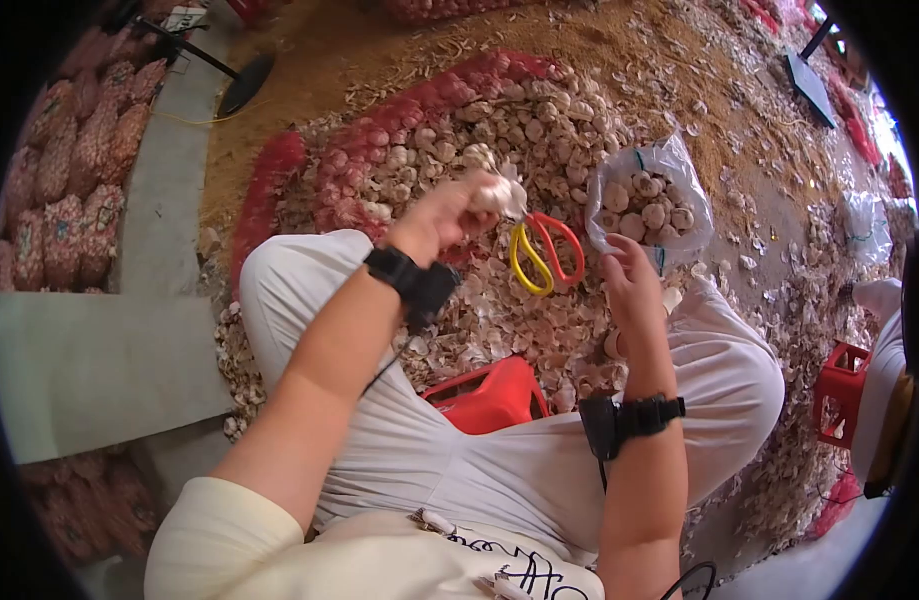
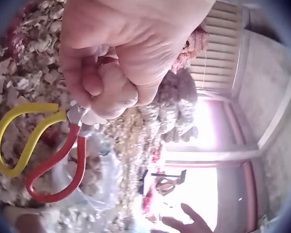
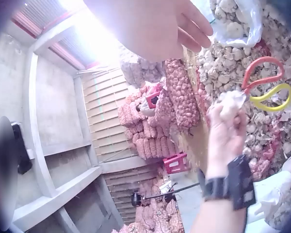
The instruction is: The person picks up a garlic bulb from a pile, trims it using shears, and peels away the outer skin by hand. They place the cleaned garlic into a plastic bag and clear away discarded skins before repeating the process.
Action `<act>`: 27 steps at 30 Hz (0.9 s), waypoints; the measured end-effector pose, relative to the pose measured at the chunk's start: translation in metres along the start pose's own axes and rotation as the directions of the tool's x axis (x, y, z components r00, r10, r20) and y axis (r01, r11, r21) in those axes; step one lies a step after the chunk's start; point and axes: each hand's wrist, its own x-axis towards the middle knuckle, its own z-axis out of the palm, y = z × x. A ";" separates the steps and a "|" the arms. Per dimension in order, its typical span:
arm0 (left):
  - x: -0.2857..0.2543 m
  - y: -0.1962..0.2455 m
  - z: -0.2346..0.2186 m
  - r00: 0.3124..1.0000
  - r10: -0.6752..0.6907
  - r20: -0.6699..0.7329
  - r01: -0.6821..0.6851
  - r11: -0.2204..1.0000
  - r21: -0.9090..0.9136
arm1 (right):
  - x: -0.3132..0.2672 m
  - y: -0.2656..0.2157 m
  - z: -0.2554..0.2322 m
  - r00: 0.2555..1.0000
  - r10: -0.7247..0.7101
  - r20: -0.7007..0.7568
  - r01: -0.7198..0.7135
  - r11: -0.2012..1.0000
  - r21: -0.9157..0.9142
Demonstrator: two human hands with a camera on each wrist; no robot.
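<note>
My left hand [image 1: 449,215] grips a whitish garlic bulb [image 2: 117,92] above the garlic heap, fingers curled round it. Scissors [image 2: 75,115] with one yellow and one red handle stick out beside the bulb, their metal pivot right at the fingertips. Their blades are mostly hidden by the bulb and hand. My right hand [image 1: 631,285] is off the scissors handles, its fingers loosely extended by the near rim of a clear plastic bag [image 1: 701,225]. Several garlic bulbs [image 1: 651,212] lie inside that bag. In the right wrist view, the right hand's [image 3: 150,29] fingers hold nothing.
Loose garlic [image 1: 429,150] spills from a red mesh sack [image 1: 279,175] ahead. Papery skins [image 1: 479,320] cover the floor between my legs. A red plastic stool [image 1: 489,395] sits close in front of me; another red stool [image 1: 839,390] is at the right, beside another person's leg [image 1: 879,300].
</note>
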 end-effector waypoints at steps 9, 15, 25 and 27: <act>-0.035 0.008 -0.005 0.999 0.000 0.054 0.020 0.926 -0.376 | -0.015 -0.071 0.054 0.637 -0.144 0.758 -0.736 0.179 0.653; -0.060 -0.015 0.006 0.983 0.148 0.108 -0.124 0.970 -0.207 | -0.027 -0.065 0.080 0.700 -0.059 0.711 -0.558 0.576 0.597; -0.114 -0.018 -0.015 0.943 0.232 0.239 -0.101 0.883 -0.458 | -0.042 -0.071 0.053 0.812 -0.081 0.578 -0.358 0.714 0.602; -0.115 -0.027 -0.023 0.910 0.257 0.326 -0.032 0.827 -0.562 | -0.047 -0.068 0.051 0.807 -0.072 0.587 -0.452 0.565 0.691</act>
